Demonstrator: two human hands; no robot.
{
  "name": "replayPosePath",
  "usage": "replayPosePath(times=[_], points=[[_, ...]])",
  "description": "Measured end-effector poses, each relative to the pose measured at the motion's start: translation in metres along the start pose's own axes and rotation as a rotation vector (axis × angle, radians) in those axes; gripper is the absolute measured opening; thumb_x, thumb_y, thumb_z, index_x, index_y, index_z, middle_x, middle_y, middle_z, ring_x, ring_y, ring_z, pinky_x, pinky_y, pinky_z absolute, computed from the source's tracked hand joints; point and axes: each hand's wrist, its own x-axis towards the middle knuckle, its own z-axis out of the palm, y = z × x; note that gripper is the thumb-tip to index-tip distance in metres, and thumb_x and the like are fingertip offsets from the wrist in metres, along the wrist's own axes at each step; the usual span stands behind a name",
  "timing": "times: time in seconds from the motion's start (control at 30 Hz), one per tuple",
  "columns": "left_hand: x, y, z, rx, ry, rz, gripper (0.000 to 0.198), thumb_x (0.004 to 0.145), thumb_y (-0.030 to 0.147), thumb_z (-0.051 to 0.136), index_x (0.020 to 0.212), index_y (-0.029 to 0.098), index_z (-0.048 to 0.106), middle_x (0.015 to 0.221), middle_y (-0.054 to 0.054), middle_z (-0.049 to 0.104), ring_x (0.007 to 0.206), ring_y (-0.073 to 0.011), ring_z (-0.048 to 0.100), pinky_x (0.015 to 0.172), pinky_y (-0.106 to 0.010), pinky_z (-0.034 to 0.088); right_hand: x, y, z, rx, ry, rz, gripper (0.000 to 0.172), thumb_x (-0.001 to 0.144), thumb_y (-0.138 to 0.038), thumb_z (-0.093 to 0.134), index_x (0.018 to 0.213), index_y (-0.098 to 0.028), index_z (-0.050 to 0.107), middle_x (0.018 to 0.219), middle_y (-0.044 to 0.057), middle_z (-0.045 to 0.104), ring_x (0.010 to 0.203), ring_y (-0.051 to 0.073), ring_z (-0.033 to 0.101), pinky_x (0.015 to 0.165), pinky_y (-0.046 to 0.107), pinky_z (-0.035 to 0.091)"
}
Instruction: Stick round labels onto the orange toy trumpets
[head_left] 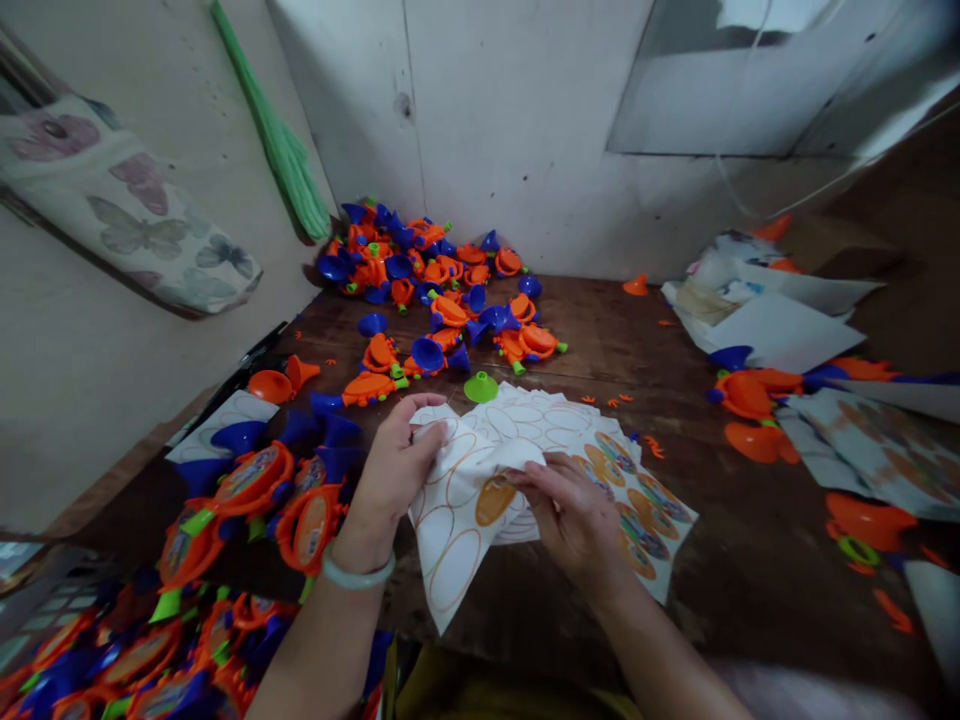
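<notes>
A sticker sheet (pixel 455 560) printed with orange oval outlines is lifted off the table between my hands. My left hand (pixel 397 460) pinches its upper left edge, thumb on top. With thumb and fingers closed, my right hand (pixel 574 510) grips the curled right side of the same sheet. One orange oval sticker (pixel 495 500) shows on it near my right fingers. Beneath lie more spread sheets, mostly bare ovals (pixel 551 420), and one sheet with printed orange stickers (pixel 652 515) at the right. A green funnel-shaped piece (pixel 481 387) stands just beyond the sheets.
Orange and blue toy trumpets (pixel 427 270) are heaped at the back of the brown table (pixel 600 350). Others with stickers (pixel 247 480) lie at left, above a crate (pixel 52 610) full of them. Papers (pixel 780 310) and loose orange parts (pixel 870 520) lie at right.
</notes>
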Motion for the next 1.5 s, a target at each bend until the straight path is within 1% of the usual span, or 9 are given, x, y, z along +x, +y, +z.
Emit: replayPosePath(times=[0.17,0.33,0.47,0.67,0.9,1.07,1.17,1.3,1.5], points=[[0.029,-0.015,0.015,0.280,0.030,0.100,0.034,0.096,0.026,0.067,0.129,0.019,0.071,0.078,0.000,0.071,0.064,-0.0170,0.065,0.062,-0.026,0.050,-0.005,0.003,0.003,0.037,0.262,0.376,0.048,0.098,-0.011,0.077,0.140,-0.032,0.063,0.089,-0.003,0.082,0.084,0.022,0.079,0.094,0.045,0.063],[0.061,-0.028,0.028,0.649,0.003,0.113,0.041,0.092,0.017,0.082,0.132,0.021,0.073,0.124,-0.009,0.081,0.117,-0.0288,0.077,0.103,-0.043,0.060,0.008,0.015,-0.014,0.153,0.668,0.563,0.050,0.088,-0.029,0.093,0.128,-0.029,0.064,0.111,0.001,0.072,0.089,0.018,0.075,0.085,0.037,0.060],[0.088,-0.019,0.007,0.948,0.098,-0.001,0.049,0.100,0.027,0.080,0.146,0.020,0.067,0.159,-0.014,0.063,0.149,-0.0361,0.058,0.122,-0.061,0.050,0.008,0.017,-0.012,0.214,0.610,0.610,0.055,0.087,-0.031,0.094,0.131,-0.029,0.063,0.109,0.001,0.073,0.093,0.020,0.074,0.086,0.038,0.058],[0.134,-0.006,-0.032,1.219,0.158,-0.314,0.045,0.105,0.039,0.076,0.144,0.019,0.067,0.148,-0.014,0.068,0.126,-0.0314,0.071,0.104,-0.055,0.063,0.003,-0.004,0.009,0.349,0.411,0.578,0.060,0.098,-0.026,0.081,0.151,-0.035,0.054,0.122,0.004,0.075,0.114,0.023,0.073,0.096,0.041,0.055],[0.108,0.018,-0.016,1.285,0.022,0.005,0.038,0.106,0.035,0.074,0.140,0.018,0.069,0.147,-0.014,0.068,0.130,-0.0320,0.070,0.106,-0.055,0.062,0.031,0.004,0.026,0.383,0.273,0.434,0.076,0.102,-0.029,0.076,0.164,-0.045,0.036,0.146,0.008,0.066,0.139,0.028,0.065,0.112,0.053,0.049],[0.051,0.045,0.010,1.168,-0.181,0.441,0.045,0.103,0.012,0.064,0.146,0.022,0.069,0.152,-0.015,0.067,0.147,-0.0342,0.058,0.122,-0.051,0.052,0.049,0.042,0.042,0.379,0.292,0.436,0.091,0.095,-0.045,0.081,0.167,-0.044,0.025,0.164,0.013,0.052,0.152,0.034,0.055,0.117,0.067,0.050],[0.015,0.050,0.029,0.929,-0.331,0.617,0.062,0.091,0.017,0.078,0.150,0.025,0.063,0.146,-0.011,0.073,0.136,-0.0321,0.068,0.117,-0.047,0.057,0.052,0.040,0.040,0.496,0.340,0.446,0.089,0.094,-0.047,0.081,0.166,-0.047,0.027,0.163,0.011,0.052,0.133,0.032,0.071,0.108,0.064,0.061],[-0.021,0.043,0.041,0.210,-0.434,0.480,0.063,0.088,0.021,0.082,0.147,0.024,0.059,0.134,-0.010,0.079,0.105,-0.0260,0.081,0.095,-0.039,0.066,0.058,0.008,0.023,0.535,0.521,0.466,0.074,0.096,-0.029,0.082,0.155,-0.053,0.044,0.148,0.002,0.059,0.085,0.016,0.078,0.081,0.041,0.068],[-0.034,0.002,0.011,-0.466,-0.755,0.182,0.046,0.108,0.041,0.071,0.153,0.033,0.068,0.157,-0.015,0.071,0.144,-0.0355,0.070,0.115,-0.053,0.060,0.069,-0.015,0.000,0.640,0.666,0.753,0.085,0.077,-0.019,0.094,0.146,-0.047,0.052,0.144,0.001,0.060,0.085,0.011,0.074,0.057,0.020,0.054]])
